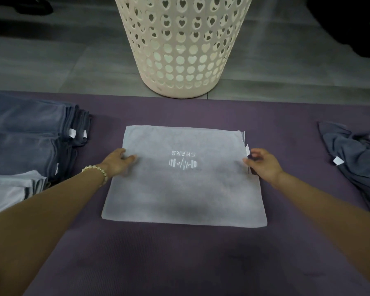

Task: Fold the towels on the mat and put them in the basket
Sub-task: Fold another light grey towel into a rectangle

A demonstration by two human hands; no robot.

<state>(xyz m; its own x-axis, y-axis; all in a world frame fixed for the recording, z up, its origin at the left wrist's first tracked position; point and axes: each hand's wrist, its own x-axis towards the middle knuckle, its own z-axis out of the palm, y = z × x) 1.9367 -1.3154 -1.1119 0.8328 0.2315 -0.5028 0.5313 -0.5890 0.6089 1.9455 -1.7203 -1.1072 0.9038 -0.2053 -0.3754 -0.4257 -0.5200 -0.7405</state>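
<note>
The left hand (117, 162) lies flat, fingers together, on the left edge of the light grey towel (184, 189); a bead bracelet (96, 171) circles its wrist. The right hand (263, 165) rests at the towel's right edge, fingers loosely curled there; whether it pinches the layers cannot be told. The towel lies folded into a rectangle, logo up, in the middle of the purple mat (179, 263). Left of the towel sit stacked folded towels (30, 135); right of it, a crumpled dark towel (359, 165). Beyond it, off the mat, stands the cream basket (182, 45).
</note>
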